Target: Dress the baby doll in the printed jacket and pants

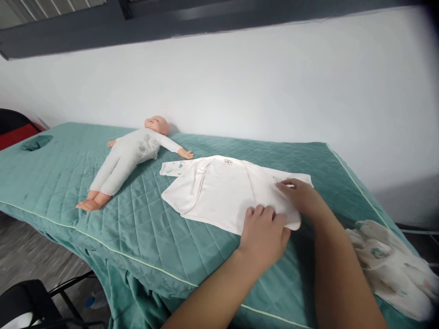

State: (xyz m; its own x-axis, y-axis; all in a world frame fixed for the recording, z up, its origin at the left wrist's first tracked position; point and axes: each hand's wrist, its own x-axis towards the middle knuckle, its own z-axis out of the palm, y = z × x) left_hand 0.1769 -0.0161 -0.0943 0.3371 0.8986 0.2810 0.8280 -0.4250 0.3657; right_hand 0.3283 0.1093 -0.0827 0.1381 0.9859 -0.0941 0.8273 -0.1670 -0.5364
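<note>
Forearms (219, 288); garment (219, 196) on quilted green bed (137, 228); white wall (240, 91).

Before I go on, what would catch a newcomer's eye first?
Probably the baby doll on the green quilted cover, left of centre, with a ragged patch on its white torso. Then the white garment spread mid-picture, the left hand at its near edge, the right hand farther back.

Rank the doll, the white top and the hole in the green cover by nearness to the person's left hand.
1. White top: touching the left hand.
2. Doll: off to the left.
3. Hole in the green cover: farther left, past the doll.
</note>
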